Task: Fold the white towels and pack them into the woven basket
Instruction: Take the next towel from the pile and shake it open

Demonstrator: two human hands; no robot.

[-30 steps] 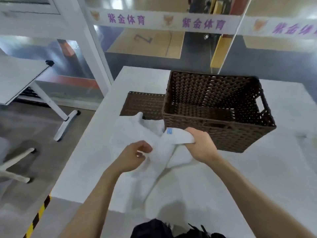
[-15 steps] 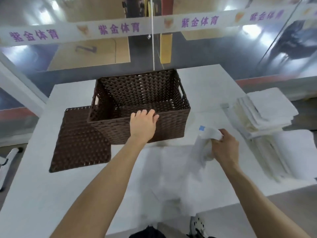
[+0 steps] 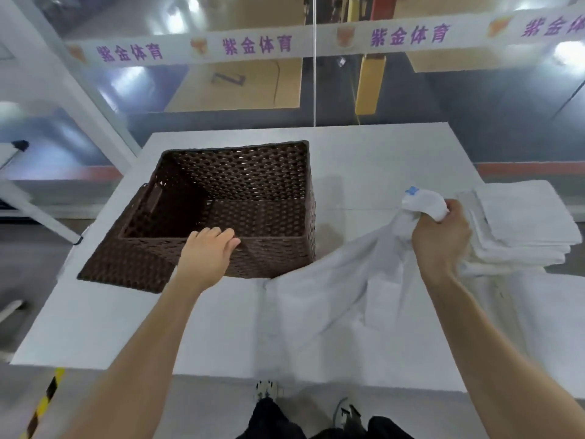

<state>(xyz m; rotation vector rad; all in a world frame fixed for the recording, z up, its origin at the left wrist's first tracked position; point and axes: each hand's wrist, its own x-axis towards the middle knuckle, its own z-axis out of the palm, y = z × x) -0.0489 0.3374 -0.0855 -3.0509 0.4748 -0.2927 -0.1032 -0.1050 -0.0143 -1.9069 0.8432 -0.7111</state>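
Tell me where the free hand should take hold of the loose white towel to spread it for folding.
Take a corner of the loose white towel near the table's front edge, coming from the left. The right hand bunches one end high, so the rest drapes flat toward the front. The left hand rests on the woven basket.

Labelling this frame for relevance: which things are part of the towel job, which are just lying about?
Job:
- woven basket, empty, left hand on its near rim
- white towel, bunched in right hand
- stack of folded towels

Lying about:
- woven lid under the basket
- banner with purple characters
- white table
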